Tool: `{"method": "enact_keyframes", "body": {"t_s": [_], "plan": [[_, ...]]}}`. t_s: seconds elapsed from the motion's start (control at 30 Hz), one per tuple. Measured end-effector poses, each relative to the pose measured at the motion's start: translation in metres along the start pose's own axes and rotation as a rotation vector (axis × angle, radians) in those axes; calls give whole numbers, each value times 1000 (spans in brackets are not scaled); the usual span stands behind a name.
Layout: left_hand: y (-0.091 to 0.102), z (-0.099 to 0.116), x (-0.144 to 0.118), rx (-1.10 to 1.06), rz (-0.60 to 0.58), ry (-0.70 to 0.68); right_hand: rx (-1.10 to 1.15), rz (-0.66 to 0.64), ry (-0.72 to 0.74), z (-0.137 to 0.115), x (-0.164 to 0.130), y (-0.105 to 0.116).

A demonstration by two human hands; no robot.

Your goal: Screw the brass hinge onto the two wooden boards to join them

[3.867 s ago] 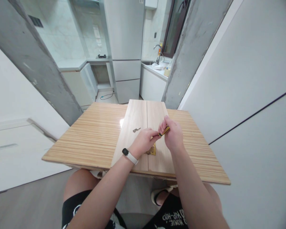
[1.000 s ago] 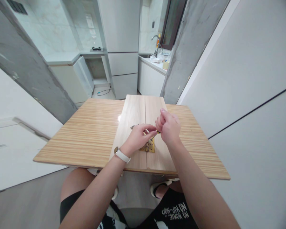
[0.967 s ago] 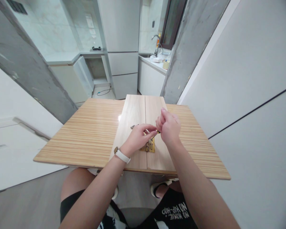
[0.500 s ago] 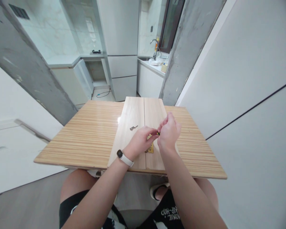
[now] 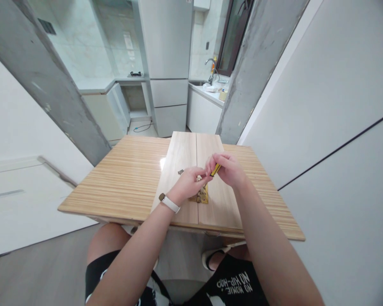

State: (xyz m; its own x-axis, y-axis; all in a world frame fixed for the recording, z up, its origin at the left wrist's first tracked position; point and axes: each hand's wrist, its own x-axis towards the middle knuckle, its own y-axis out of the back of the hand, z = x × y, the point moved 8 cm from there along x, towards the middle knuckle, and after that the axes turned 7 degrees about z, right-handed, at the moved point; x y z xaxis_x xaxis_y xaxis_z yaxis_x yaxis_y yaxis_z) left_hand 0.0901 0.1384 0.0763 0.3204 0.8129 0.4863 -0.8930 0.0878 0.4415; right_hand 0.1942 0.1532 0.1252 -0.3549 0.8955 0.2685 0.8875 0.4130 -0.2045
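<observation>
The right hand [image 5: 230,171] has tipped back since half a second ago, so the yellow-handled screwdriver [image 5: 215,170] now shows — pinched in its closed grip, slanting down toward the brass hinge [image 5: 202,195]. The left hand [image 5: 190,182] stays over the hinge, fingertips pressed together at the tool's tip; I judge it is steadying a screw there. The hinge lies across the seam of two wooden boards [image 5: 181,170] on the desk [image 5: 124,182] — loose screws [image 5: 180,171] wait just left.

Head-worn view, forward-down over table [image 5: 121,187]
</observation>
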Motion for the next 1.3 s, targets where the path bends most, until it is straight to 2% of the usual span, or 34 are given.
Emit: {"method": "enact_keyframes", "body": {"t_s": [0.07, 0.17, 0.33, 0.4, 0.6, 0.77, 0.9, 1.07, 1.3], "plan": [[-1, -4, 0, -37, -20, 45, 2, -135, -18, 4, 4, -6], [-5, -2, -1, -74, -72, 45, 52, -207, -6, 6, 8, -7], [-6, 5, -1, -136, -79, 22, 107, -359, -30, 6, 0, -11], [-8, 5, -1, -144, -97, 26, 110, -369, -42, 6, -4, -12], [-4, -4, 1, -91, -114, 106, 94, -249, -102, 14, -3, -14], [2, 0, -1, -91, -149, 102, 68, -365, -130, 16, -2, -25], [6, -2, -5, -98, -132, 140, 92, -451, -128, 19, 0, -20], [9, -8, -5, -74, -86, 181, 168, -252, -125, 24, 5, -1], [7, -11, -2, -73, -78, 166, 202, 80, -88, 20, 0, 10]]}}
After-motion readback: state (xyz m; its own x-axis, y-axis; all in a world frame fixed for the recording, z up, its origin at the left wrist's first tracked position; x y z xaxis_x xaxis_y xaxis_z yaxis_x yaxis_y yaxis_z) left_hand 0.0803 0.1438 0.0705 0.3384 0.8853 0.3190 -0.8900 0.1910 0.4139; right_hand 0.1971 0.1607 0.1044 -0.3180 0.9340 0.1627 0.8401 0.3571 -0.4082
